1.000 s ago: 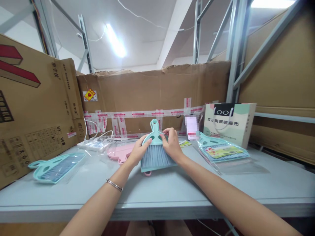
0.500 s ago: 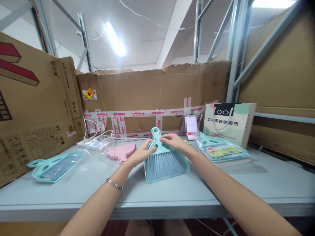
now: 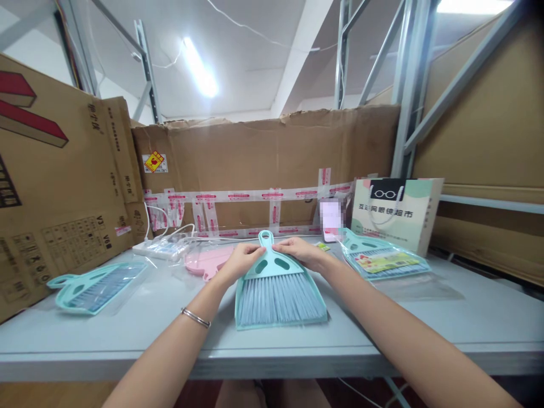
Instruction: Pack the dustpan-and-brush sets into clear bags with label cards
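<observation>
A mint-green brush (image 3: 278, 297) with blue-grey bristles lies nested in a matching dustpan (image 3: 322, 309), handles at the back and bristles toward the front edge. My left hand (image 3: 244, 260) grips the set on the left near the base of its handle, thumb on top. On the other side, my right hand (image 3: 300, 252) pinches the same place, its thumb close to the handle. The fingers beneath are partly hidden. Just left of my left hand lies a pink dustpan (image 3: 204, 262) in clear plastic.
Bagged mint brush sets lie at the left (image 3: 96, 292) and right (image 3: 386, 258) of the grey table (image 3: 170, 334). Behind stand a phone (image 3: 332, 218), a paper bag (image 3: 393, 224) and a power strip (image 3: 159, 249). Cardboard boxes (image 3: 238, 153) wall the back and sides.
The brush and dustpan have turned to face straight forward and come slightly nearer and lower. My left hand has shifted left and back along the set, while my right hand has lowered slightly.
</observation>
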`<state>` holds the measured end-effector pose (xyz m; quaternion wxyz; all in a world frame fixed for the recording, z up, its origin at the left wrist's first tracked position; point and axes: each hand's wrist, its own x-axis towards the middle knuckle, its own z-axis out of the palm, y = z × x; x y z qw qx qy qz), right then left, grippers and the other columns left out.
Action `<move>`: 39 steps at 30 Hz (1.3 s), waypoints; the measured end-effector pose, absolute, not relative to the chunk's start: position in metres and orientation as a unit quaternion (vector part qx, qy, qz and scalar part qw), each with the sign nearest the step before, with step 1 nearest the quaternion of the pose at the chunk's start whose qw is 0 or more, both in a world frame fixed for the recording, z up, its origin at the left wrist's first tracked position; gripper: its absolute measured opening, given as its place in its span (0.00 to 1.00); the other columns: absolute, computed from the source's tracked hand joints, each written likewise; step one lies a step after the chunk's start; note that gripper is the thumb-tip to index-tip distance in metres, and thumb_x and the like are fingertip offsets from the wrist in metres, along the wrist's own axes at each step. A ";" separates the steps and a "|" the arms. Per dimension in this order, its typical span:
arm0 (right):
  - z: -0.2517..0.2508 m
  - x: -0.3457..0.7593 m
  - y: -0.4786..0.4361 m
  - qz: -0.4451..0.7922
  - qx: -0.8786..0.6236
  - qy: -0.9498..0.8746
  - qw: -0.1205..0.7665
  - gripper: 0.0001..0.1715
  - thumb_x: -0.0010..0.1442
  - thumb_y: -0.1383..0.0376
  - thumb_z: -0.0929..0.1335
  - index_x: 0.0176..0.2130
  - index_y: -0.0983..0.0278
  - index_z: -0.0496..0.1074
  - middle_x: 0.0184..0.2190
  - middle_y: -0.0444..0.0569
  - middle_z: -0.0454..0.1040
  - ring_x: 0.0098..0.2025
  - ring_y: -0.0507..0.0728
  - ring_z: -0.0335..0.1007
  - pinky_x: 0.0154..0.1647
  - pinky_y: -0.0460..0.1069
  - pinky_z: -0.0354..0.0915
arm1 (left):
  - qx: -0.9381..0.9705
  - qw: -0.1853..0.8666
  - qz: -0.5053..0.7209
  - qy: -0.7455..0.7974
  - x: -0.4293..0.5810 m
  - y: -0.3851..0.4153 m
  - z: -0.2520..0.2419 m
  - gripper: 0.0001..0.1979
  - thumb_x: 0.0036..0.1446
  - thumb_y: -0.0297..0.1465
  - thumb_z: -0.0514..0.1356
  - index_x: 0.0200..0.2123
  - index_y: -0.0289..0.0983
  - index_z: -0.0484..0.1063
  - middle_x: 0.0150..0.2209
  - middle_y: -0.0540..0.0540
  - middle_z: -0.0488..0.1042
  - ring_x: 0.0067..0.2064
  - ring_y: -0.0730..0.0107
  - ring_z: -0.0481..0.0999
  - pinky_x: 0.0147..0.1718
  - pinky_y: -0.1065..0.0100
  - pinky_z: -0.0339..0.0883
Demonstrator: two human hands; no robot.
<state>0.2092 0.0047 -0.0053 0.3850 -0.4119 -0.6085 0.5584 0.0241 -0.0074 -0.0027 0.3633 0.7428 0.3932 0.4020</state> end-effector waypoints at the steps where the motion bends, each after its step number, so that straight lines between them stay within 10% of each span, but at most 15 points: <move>1: -0.006 0.208 0.005 0.558 -0.419 -0.601 0.390 0.21 0.38 0.55 0.75 0.29 0.69 0.76 0.22 0.47 0.75 0.23 0.49 0.66 0.27 0.44 0.62 | 0.744 0.362 0.399 0.395 0.024 -0.007 -0.003 0.18 0.46 0.43 0.57 0.23 0.33 0.73 0.20 0.51 0.66 0.24 0.73 0.62 0.23 0.72 0.52; 16: -0.012 0.195 0.006 0.421 -0.478 -0.644 0.424 0.19 0.41 0.53 0.72 0.21 0.68 0.74 0.15 0.43 0.69 0.19 0.49 0.60 0.20 0.44 0.54 | 0.721 0.371 0.415 0.412 0.023 -0.004 -0.006 0.16 0.45 0.41 0.58 0.23 0.33 0.74 0.22 0.50 0.69 0.26 0.72 0.64 0.25 0.72 0.54; 25: 0.004 0.249 0.026 0.168 -0.567 -0.654 0.473 0.17 0.57 0.59 0.62 0.40 0.65 0.74 0.40 0.54 0.76 0.42 0.57 0.71 0.41 0.50 0.65 | 0.695 0.375 0.455 0.410 0.012 -0.002 -0.001 0.17 0.44 0.41 0.62 0.33 0.34 0.76 0.33 0.46 0.76 0.35 0.65 0.71 0.34 0.69 0.61; 31: -0.022 0.286 0.040 0.040 -0.701 -0.697 0.142 0.20 0.48 0.74 0.64 0.43 0.68 0.73 0.43 0.62 0.74 0.44 0.63 0.71 0.42 0.53 0.64 | 0.536 0.331 0.658 0.412 0.002 0.014 0.002 0.19 0.42 0.43 0.62 0.33 0.33 0.73 0.32 0.46 0.74 0.34 0.68 0.70 0.35 0.69 0.61; 39: -0.023 0.279 0.034 0.127 -0.630 -0.763 0.071 0.15 0.46 0.73 0.65 0.35 0.62 0.75 0.37 0.50 0.77 0.38 0.59 0.73 0.39 0.50 0.65 | 0.520 0.342 0.678 0.391 0.001 0.013 0.003 0.20 0.40 0.43 0.64 0.32 0.33 0.72 0.30 0.47 0.73 0.33 0.70 0.69 0.34 0.70 0.61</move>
